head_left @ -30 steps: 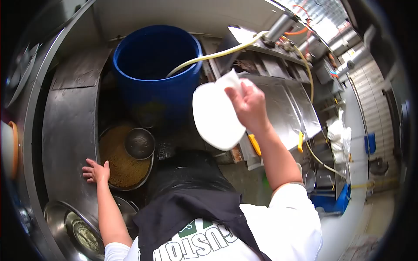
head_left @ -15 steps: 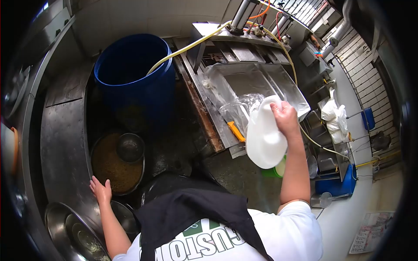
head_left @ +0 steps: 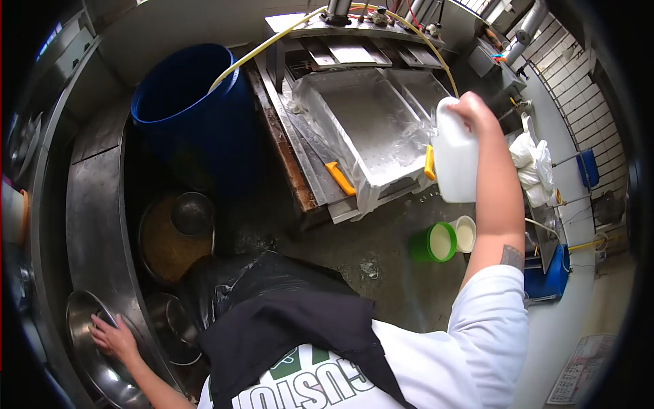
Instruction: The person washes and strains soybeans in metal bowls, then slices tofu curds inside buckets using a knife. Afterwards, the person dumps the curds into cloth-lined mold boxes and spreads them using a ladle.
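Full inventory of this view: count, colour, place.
White item: 1, white, held
Tray: 1, silver, plastic-lined, centre
Handles: 2, yellow, by tray
Barrel: 1, blue, upper left
Hose: 1, yellow, from barrel
Buckets: 2, one green, one white, floor
Brown mass: 1, brown, left
Bowl: 1, silver, on brown mass
Pot: 1, silver, lower left
Basin: 1, silver, lower-left edge
Bench: 1, grey, left
Bags: count unclear, white, right
Blue items: 2, blue, right
Sheet: 1, white, lower right
Background fittings: uncountable, mixed, upper right
Apron: 1, black, torso
Shirt: 1, white, torso
Left hand: 1, bare, at basin
Right hand: 1, bare, gripping white item
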Tool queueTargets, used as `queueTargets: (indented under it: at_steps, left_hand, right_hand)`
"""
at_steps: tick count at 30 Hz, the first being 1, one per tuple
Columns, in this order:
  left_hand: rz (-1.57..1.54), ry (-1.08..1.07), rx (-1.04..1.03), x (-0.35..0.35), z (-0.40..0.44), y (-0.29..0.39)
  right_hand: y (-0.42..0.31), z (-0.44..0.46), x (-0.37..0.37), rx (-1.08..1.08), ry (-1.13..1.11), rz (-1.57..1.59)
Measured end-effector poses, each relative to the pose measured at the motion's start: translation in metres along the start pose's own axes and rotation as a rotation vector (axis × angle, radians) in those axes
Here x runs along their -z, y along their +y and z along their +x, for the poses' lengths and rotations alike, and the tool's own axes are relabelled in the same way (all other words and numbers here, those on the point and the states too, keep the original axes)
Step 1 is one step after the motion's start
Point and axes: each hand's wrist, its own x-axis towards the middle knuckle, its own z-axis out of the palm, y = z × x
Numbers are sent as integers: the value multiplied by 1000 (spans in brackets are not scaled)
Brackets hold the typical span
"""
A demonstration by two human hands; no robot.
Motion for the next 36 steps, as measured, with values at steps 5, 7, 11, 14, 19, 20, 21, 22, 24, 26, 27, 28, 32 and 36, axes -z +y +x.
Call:
queueTargets:
  at_steps: [5, 7, 11, 14, 19, 20, 21, 22, 24, 26, 27, 28, 32, 36]
  left_hand:
    - [-122, -404, 293, 7, -48, -30]
    - [-181, -406, 270, -34, -68, -53]
    - [-168, -554, 247, -17, -88, -37]
    - [-88, -537, 325, 9, -90, -19]
    - [-168, -469, 343, -35, -89, -41]
    - [-170, -465, 349, -36, -87, -40]
    - [-181, -473, 367, -37, -85, -39]
    - [-193, -481, 388, -35, -84, -37]
    - [-173, -501, 382, -26, -81, -30]
    - [-149, -523, 371, -17, -81, -28]
    - [-151, -524, 374, -16, -81, -27]
    - [-152, -526, 374, -15, -82, -27]
    - [-182, -543, 337, -27, -83, -38]
    - [-190, -534, 360, -10, -82, -29]
  right_hand:
    - [72, 2, 25, -55, 227, 151]
    - [100, 4, 21, -14, 246, 151]
    - [131, -36, 2, 148, 551, 250]
    - [108, -100, 4, 165, 384, 437]
    - [64, -143, -7, 173, -47, 332]
    - [45, -147, -16, 161, -143, 288]
    - [24, -150, -27, 151, -239, 242]
    - [5, -144, -49, 283, -293, 145]
    - [-57, -147, -67, 473, -387, -87]
    - [-104, -132, -78, 664, -288, -276]
    - [-120, -98, -94, 796, -142, -328]
    - [-131, -46, -95, 746, -154, -317]
    - [-124, 35, -24, 471, 50, -365]
    - [-93, 40, 44, 253, 224, -272]
